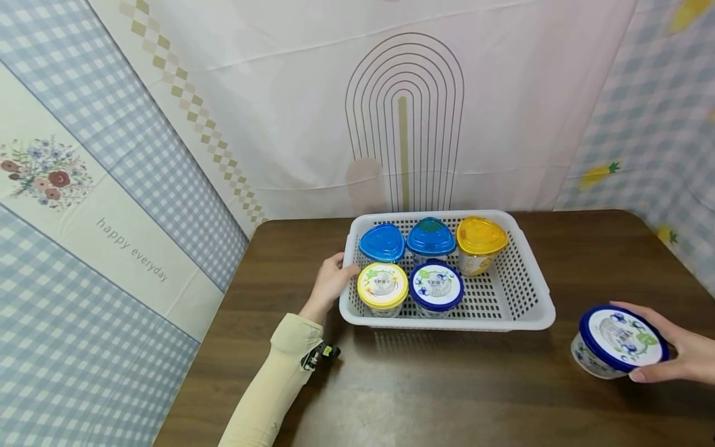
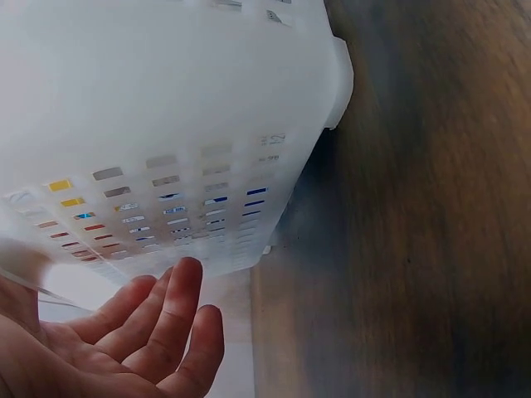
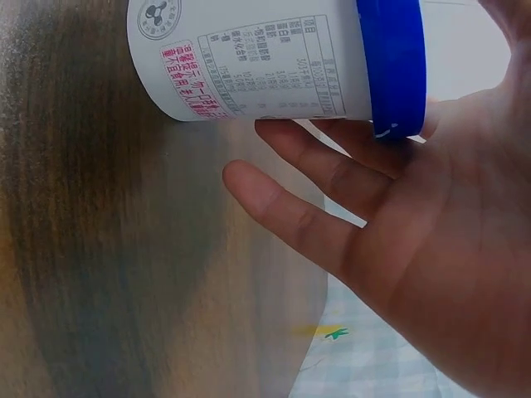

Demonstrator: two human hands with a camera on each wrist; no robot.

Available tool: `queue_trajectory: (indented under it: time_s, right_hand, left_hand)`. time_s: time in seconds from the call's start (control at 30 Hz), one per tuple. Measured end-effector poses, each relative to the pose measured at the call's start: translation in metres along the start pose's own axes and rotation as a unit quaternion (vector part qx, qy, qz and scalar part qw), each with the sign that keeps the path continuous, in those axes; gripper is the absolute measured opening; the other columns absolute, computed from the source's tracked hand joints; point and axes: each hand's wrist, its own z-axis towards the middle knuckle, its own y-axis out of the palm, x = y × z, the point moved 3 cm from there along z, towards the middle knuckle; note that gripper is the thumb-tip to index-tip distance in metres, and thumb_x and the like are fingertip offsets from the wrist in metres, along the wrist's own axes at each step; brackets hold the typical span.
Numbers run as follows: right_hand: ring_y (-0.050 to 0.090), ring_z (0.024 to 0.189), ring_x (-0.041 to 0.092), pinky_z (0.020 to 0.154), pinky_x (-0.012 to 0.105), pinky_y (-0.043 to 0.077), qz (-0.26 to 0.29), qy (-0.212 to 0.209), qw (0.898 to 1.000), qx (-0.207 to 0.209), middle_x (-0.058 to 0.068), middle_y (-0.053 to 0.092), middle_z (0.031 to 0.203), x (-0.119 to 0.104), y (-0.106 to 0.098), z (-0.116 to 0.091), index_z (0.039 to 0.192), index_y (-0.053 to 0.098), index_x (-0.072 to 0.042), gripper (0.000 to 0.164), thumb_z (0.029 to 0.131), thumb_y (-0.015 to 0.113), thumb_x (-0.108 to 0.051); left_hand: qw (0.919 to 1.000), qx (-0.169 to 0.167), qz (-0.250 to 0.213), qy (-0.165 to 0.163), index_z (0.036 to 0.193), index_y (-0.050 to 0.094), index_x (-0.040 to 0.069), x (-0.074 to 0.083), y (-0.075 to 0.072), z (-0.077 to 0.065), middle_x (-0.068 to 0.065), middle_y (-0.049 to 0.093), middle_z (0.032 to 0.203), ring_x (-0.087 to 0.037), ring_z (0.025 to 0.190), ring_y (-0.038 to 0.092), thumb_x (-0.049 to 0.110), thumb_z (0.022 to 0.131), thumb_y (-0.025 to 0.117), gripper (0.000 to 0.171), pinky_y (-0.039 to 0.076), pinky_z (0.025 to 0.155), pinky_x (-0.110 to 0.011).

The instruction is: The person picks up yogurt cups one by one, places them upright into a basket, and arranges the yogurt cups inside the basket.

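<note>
At the right, my right hand [image 1: 678,347] grips a round tub [image 1: 622,341] with a dark blue lid, thumb on the near side and fingers on the far side. The right wrist view shows the printed white side of the tub [image 3: 257,58], low over the table or touching it; I cannot tell which. My left hand [image 1: 329,282] holds the left rim of a white plastic basket [image 1: 525,273], with the thumb over the rim and the fingers [image 2: 178,315] along the outer wall. Inside stand a yellow-lidded round tub [image 1: 382,285] and a blue-lidded one [image 1: 436,285] in front.
Behind them in the basket are two cups with blue rounded-triangular lids, a left one [image 1: 382,242] and a middle one [image 1: 430,236], and a yellow-lidded cup [image 1: 481,239]. The basket stands near the back edge of the brown table [image 1: 419,385]. A cloth [image 1: 290,124] hangs behind.
</note>
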Motion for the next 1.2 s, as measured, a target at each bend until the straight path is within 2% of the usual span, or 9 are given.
queue_trajectory:
  time_s: [0.1, 0.23, 0.33, 0.4, 0.57, 0.63, 0.8, 0.97, 1.2]
  right_hand:
    - [0.033, 0.115, 0.054, 0.072, 0.063, 0.045, 0.008, 0.011, 1.000, 0.016, 0.041, 0.019, 0.139, 0.001, 0.000, -0.002, 0.158, -0.017, -0.035, 0.120, 0.087, 0.077, -0.018]
    - [0.029, 0.116, -0.002, 0.072, 0.025, 0.043, 0.015, 0.008, 0.997, 0.071, 0.033, 0.021, 0.142, 0.004, -0.004, -0.003, 0.160, -0.008, -0.037, 0.121, 0.083, 0.082, -0.016]
    - [0.018, 0.098, -0.021, 0.066, 0.015, 0.037, 0.015, 0.018, 0.994, 0.107, 0.032, 0.023, 0.141, 0.001, -0.011, -0.003, 0.159, -0.006, -0.044, 0.123, 0.081, 0.085, -0.016]
    - [0.020, 0.096, -0.021, 0.063, 0.015, 0.038, 0.020, 0.020, 0.991, 0.129, 0.031, 0.025, 0.139, -0.002, -0.017, -0.002, 0.159, -0.004, -0.044, 0.125, 0.079, 0.087, -0.015]
    - [0.026, 0.095, -0.019, 0.068, 0.006, 0.031, 0.024, -0.009, 0.979, 0.204, -0.023, 0.030, 0.128, -0.008, -0.032, -0.001, 0.161, 0.011, -0.041, 0.128, 0.068, 0.092, -0.009]
    - [0.026, 0.096, -0.018, 0.070, 0.004, 0.027, 0.006, -0.015, 0.975, 0.224, -0.021, 0.032, 0.129, -0.010, -0.040, 0.002, 0.161, 0.014, -0.039, 0.131, 0.063, 0.095, -0.011]
    - [0.021, 0.101, -0.019, 0.072, 0.001, 0.022, -0.029, -0.024, 0.964, 0.262, 0.030, 0.034, 0.140, -0.024, -0.061, 0.010, 0.163, 0.012, -0.034, 0.140, 0.055, 0.099, -0.013]
    - [0.027, 0.102, -0.018, 0.072, -0.001, 0.028, 0.009, -0.032, 0.956, 0.290, -0.005, 0.031, 0.147, -0.053, -0.072, 0.018, 0.162, 0.013, -0.037, 0.134, 0.061, 0.096, -0.005]
    - [0.034, 0.097, -0.014, 0.064, 0.003, 0.037, 0.058, -0.062, 0.966, 0.245, -0.008, 0.031, 0.135, -0.095, -0.084, 0.036, 0.162, 0.013, -0.034, 0.126, 0.069, 0.089, 0.004]
  left_hand:
    - [1.0000, 0.000, -0.001, -0.001, 0.124, 0.064, -0.001, 0.000, -0.001, 0.000, -0.018, 0.071, 0.104, -0.025, 0.085, 0.070, 0.013, 0.088, 0.064, 0.038, 0.060, 0.074, -0.043]
    - [1.0000, 0.001, 0.002, 0.001, 0.124, 0.064, -0.001, 0.000, -0.001, 0.001, -0.018, 0.071, 0.105, -0.025, 0.085, 0.070, 0.013, 0.088, 0.064, 0.038, 0.060, 0.075, -0.043]
    - [1.0000, 0.002, 0.004, 0.002, 0.124, 0.064, -0.001, 0.001, 0.000, 0.002, -0.018, 0.071, 0.104, -0.025, 0.085, 0.069, 0.013, 0.088, 0.064, 0.038, 0.060, 0.074, -0.042]
    - [1.0000, 0.003, 0.006, 0.000, 0.124, 0.064, -0.001, 0.002, 0.000, 0.001, -0.018, 0.071, 0.104, -0.025, 0.085, 0.070, 0.013, 0.088, 0.064, 0.038, 0.060, 0.074, -0.042]
    - [1.0000, 0.003, 0.003, 0.001, 0.125, 0.063, -0.002, 0.003, -0.002, 0.000, -0.018, 0.071, 0.105, -0.025, 0.085, 0.069, 0.012, 0.088, 0.064, 0.039, 0.060, 0.075, -0.043]
    - [1.0000, 0.004, 0.003, 0.004, 0.125, 0.063, -0.002, 0.003, -0.002, 0.000, -0.019, 0.071, 0.105, -0.025, 0.086, 0.069, 0.012, 0.089, 0.063, 0.039, 0.060, 0.075, -0.043]
    - [1.0000, 0.004, 0.007, 0.001, 0.125, 0.063, -0.001, 0.004, -0.002, 0.000, -0.018, 0.071, 0.106, -0.026, 0.087, 0.069, 0.013, 0.089, 0.064, 0.039, 0.060, 0.076, -0.044]
    - [1.0000, -0.001, 0.005, -0.005, 0.126, 0.062, -0.001, 0.003, -0.001, 0.000, -0.018, 0.070, 0.106, -0.026, 0.087, 0.070, 0.014, 0.089, 0.064, 0.039, 0.060, 0.076, -0.044]
    - [1.0000, -0.003, 0.007, -0.004, 0.124, 0.063, -0.001, 0.000, 0.000, 0.002, -0.019, 0.071, 0.105, -0.027, 0.087, 0.070, 0.013, 0.088, 0.064, 0.039, 0.060, 0.074, -0.044]
